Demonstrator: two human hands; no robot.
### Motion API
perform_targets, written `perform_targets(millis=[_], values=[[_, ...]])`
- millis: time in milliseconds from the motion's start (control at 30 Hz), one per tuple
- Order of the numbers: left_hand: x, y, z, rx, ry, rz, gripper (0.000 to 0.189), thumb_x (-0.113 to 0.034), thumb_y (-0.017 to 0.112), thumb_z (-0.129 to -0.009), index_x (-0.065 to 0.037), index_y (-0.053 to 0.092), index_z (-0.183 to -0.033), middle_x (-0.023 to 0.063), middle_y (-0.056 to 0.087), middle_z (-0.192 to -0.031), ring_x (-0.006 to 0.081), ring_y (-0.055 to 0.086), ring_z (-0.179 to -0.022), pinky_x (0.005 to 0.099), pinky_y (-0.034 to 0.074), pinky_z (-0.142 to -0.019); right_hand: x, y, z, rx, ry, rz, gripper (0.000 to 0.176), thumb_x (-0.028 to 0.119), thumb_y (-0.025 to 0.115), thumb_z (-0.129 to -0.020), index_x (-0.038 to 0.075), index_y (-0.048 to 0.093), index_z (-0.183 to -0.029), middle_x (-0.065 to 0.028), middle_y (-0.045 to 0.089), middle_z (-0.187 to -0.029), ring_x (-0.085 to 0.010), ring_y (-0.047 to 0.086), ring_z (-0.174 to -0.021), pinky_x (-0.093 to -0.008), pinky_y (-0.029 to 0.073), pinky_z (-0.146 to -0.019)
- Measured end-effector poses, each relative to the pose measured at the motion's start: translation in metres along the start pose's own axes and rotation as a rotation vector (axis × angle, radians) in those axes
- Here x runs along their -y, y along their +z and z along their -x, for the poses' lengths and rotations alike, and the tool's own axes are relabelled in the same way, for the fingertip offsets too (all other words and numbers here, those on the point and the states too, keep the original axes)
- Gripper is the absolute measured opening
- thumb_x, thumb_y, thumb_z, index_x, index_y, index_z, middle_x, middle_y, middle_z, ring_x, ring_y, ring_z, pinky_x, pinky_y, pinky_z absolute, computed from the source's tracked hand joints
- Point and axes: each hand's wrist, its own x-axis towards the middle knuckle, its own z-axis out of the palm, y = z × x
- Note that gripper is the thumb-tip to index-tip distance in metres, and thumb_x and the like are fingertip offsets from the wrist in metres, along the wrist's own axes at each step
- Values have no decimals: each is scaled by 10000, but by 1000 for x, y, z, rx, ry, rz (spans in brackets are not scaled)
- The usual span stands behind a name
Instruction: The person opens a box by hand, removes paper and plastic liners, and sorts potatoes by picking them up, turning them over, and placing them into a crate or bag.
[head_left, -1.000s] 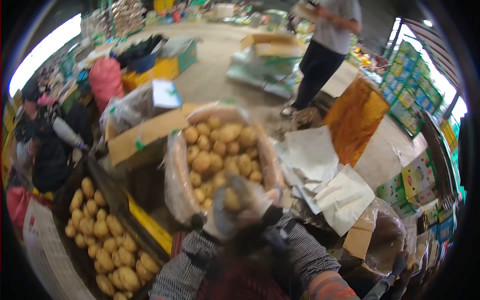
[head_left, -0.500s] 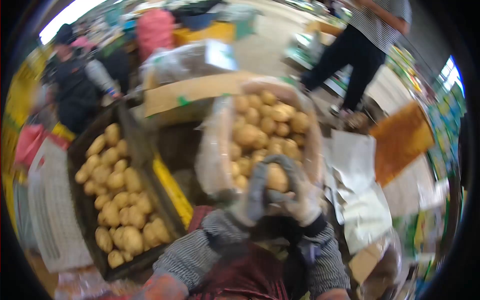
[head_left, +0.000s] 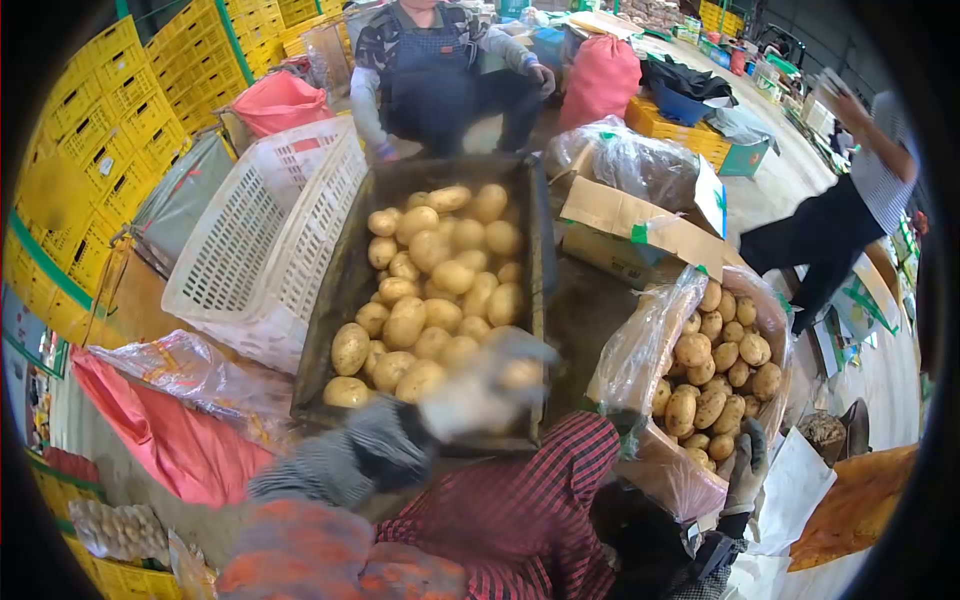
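Note:
My left hand (head_left: 460, 398), in a pale work glove with grey fingers and smeared by motion, is over the near end of a dark crate (head_left: 335, 290). A blurred potato (head_left: 520, 375) shows within its curled fingers. Several potatoes (head_left: 430, 290) lie piled in that crate. To the right, my gloved right hand (head_left: 745, 468) is at the near right edge of a plastic-lined cardboard box (head_left: 650, 460), fingers stretched out and nothing seen in them. Smaller-looking potatoes (head_left: 715, 370) fill this box.
A white slatted basket (head_left: 250, 250) stands left of the crate. Beyond the crate is a person (head_left: 430, 70); another person (head_left: 850, 200) stands at right. Yellow crates (head_left: 110, 110) are stacked at left. An open carton (head_left: 640, 225) and a pink sack (head_left: 600, 80) stand farther back.
My view has swung left. Both hands were together around a potato over the lined box; now they are apart, the left with a potato over the dark crate, the right still by the box.

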Motion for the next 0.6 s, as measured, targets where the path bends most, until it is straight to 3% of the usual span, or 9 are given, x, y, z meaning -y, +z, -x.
perform_targets(millis=[100, 133, 167, 200, 233, 300, 400, 500, 600], values=[[78, -86, 34, -199, -324, -198, 347, -134, 645, -866, -47, 620, -1200, 111, 612, -1211, 285, 588, -1116, 386, 490, -958, 10, -4, 3, -13, -85, 350, 289, 64, 609, -948, -25, 635, -1221, -101, 660, -1208, -199, 601, -1119, -323, 466, -997], [108, -106, 42, -140, -310, -490, 339, -171, 594, -893, -58, 626, -1211, 128, 606, -1235, 308, 562, -1159, 435, 465, -986, 24, -6, 6, -16, -88, 444, 282, 93, 614, -950, -14, 644, -1209, -100, 668, -1193, -191, 607, -1109, -318, 472, -984], [194, -116, 87, -137, -86, -951, 377, -224, 574, -904, -70, 606, -1246, 156, 591, -1252, 339, 537, -1172, 478, 421, -1017, 33, -1, 9, -26, -76, 469, 277, 122, 619, -953, -4, 653, -1197, -99, 677, -1178, -182, 613, -1099, -314, 478, -970], [198, -130, 89, 204, -442, -922, 448, -276, 588, -890, -86, 571, -1295, 175, 551, -1298, 377, 505, -1187, 492, 382, -1053, 38, 1, 12, -48, -55, 466, 273, 150, 624, -956, 6, 662, -1185, -98, 685, -1163, -174, 618, -1089, -310, 484, -957], [235, -136, 103, 321, -591, -827, 508, -299, 634, -850, -118, 556, -1318, 167, 543, -1293, 390, 479, -1209, 487, 368, -1070, 42, 4, 12, -66, -28, 445, 272, 179, 628, -958, 17, 671, -1172, -97, 694, -1149, -165, 624, -1079, -306, 490, -943], [220, -133, 103, 281, -590, -895, 482, -221, 738, -748, -119, 598, -1197, 144, 564, -1248, 393, 466, -1210, 488, 405, -1036, 12, 2, 8, -100, -2, 360, 284, 187, 630, -957, 5, 670, -1170, -96, 706, -1142, -160, 638, -1056, -298, 500, -928], [260, -128, 107, 284, -555, -912, 374, -115, 689, -741, -86, 614, -1106, 160, 567, -1175, 398, 489, -1151, 456, 453, -979, 11, 2, 4, -160, -30, 246, 254, 200, 639, -929, 63, 680, -1139, -158, 706, -1021, -301, 667, -984, -380, 503, -903], [258, -125, 99, 335, -688, -931, 347, -113, 639, -775, -118, 626, -1122, 144, 542, -1219, 382, 498, -1148, 460, 448, -991, -6, -1, 7, -128, 12, 267, 319, 243, 622, -922, 87, 658, -1198, -145, 675, -1161, -310, 643, -1071, -391, 500, -931], [229, -130, 96, 355, -557, -998, 439, -114, 673, -767, -125, 598, -1199, 148, 501, -1315, 377, 447, -1252, 463, 396, -1057, 2, -4, 12, -37, 89, 329, 341, 239, 627, -927, 68, 648, -1221, -141, 678, -1172, -282, 642, -1088, -370, 495, -945]])
